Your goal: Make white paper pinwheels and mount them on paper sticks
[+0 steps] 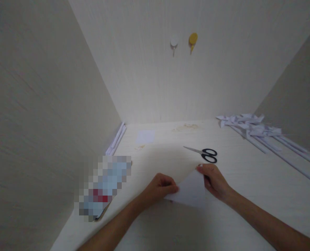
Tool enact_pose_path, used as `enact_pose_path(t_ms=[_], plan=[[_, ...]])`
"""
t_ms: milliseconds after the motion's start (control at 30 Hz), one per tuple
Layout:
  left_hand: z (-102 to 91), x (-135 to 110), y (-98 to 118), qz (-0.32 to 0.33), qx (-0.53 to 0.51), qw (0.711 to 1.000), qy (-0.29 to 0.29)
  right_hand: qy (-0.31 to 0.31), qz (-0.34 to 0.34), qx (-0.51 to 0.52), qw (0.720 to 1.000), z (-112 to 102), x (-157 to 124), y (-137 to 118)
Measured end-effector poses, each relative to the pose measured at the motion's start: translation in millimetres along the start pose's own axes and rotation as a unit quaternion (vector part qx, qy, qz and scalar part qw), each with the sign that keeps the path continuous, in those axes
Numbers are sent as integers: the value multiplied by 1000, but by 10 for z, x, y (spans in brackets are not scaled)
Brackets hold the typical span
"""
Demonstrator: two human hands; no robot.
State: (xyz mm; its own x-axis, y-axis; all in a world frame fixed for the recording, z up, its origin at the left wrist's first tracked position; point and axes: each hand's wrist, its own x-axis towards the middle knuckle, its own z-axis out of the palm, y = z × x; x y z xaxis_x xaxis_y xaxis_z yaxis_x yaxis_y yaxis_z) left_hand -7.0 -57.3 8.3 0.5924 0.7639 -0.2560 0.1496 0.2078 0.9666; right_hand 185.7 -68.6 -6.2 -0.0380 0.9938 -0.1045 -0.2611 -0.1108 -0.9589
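A sheet of white paper (190, 190) is held between my two hands, tilted above the table. My left hand (161, 186) pinches its left corner between thumb and fingers. At the upper right corner my right hand (214, 179) grips the same sheet, thumb on top. Just beyond the right hand lies a pair of scissors (202, 152) with black handles, its blades pointing left. Another small white paper (145, 136) lies flat farther back, left of the middle.
White paper pinwheels (249, 123) on rolled paper sticks (288, 157) lie at right. Paper rolls (117, 137) lean along the left wall. A blurred-out object (105, 188) lies at left. Rubber bands (187, 128) lie at the back. White (174, 42) and yellow hooks (193, 39) hang on the wall.
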Motion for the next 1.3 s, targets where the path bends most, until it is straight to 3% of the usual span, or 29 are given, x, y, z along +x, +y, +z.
enact_pose_path(t_ms=[100,267,333,400,467,600,700,833,900,1067,1167,1300], plan=[[-46,-5,13,10,-17,1000,-11,91,-11,77,993,-64,34,-57],[-126,7,-31,27,-80,996,0,141,-19,126,982,-191,111,-116],[-141,24,-43,38,-123,991,46,160,-67,105,979,-179,110,-103],[-139,42,-38,53,-156,982,88,158,-137,15,978,-128,62,-79],[-123,53,-23,73,-172,978,88,116,-229,-145,956,-65,-28,-58],[-81,63,-11,95,-192,977,16,8,-385,-341,858,-1,-208,-22],[-55,79,-36,86,-187,979,13,-48,-416,-418,806,5,-253,29],[-33,99,-72,64,-148,983,91,-167,-426,-476,751,29,-244,84],[-27,96,-70,73,-113,984,119,-176,-409,-473,760,45,-236,83],[-39,80,-43,98,-49,980,169,-62,-349,-290,889,12,-141,66],[-46,89,-64,98,-29,982,157,-86,-196,-138,967,-21,-49,63],[-29,98,-97,90,1,988,128,-171,-19,-74,982,12,-3,45]])
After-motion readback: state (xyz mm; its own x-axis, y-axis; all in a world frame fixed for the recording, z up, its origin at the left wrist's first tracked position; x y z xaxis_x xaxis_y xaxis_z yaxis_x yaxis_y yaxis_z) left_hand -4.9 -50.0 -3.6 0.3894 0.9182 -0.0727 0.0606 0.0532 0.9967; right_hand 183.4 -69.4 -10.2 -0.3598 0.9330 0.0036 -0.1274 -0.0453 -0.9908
